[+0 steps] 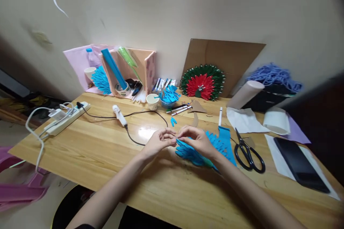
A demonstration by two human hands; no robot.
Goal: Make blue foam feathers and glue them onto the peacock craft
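Note:
My left hand (162, 141) and my right hand (198, 140) meet fingertip to fingertip above the table. Both pinch at a small blue petal (177, 142), mostly covered by the fingers. Just below my right hand lies a fan-shaped piece of layered blue petals (192, 155); my right wrist hides part of it. To its right, more blue petals (215, 142) lie beside a blue strip (225, 141). Two loose blue petals (173, 121) rest on the wood beyond my hands.
Black-handled scissors (248, 155) and a phone (301, 164) lie at right. A white glue gun (119, 115) trails its cord across the table (107, 150) from a power strip (67, 118). At the back stand a paper cup (152, 101), a bowl of blue pieces (168, 96) and a red-green fan (202, 83).

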